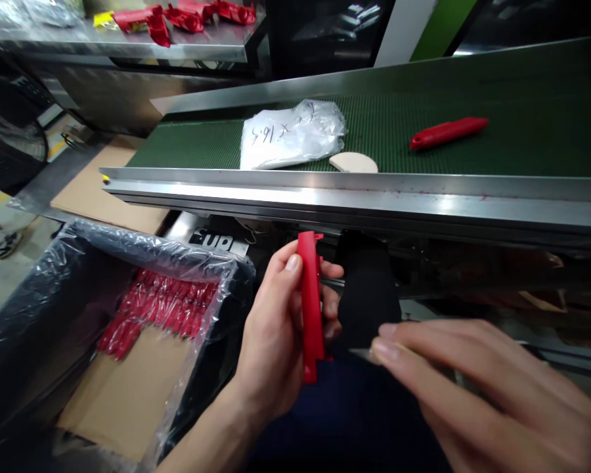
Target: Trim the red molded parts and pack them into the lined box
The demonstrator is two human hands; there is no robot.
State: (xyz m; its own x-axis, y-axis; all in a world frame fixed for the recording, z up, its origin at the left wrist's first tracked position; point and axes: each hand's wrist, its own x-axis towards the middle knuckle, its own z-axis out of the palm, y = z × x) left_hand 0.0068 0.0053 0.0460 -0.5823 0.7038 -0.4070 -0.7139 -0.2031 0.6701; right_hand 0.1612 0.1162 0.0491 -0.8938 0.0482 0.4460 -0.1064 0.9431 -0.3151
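Blurred right hand pinching a thin blade, tip just beside the red plastic handle. Handle upright, clamped between left hand thumb and fingers, edge exposed, seemingly for trimming; lined carton of red parts left of that grip.

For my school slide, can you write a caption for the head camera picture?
Left hand holds a red plastic piece upright below a green conveyor belt; right hand blurred beside it.

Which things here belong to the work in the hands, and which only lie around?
In the work: red plastic piece in left hand; small blade at right hand; lined box of red pieces.

Lying about: plastic bag, beige disc, red handle on belt.
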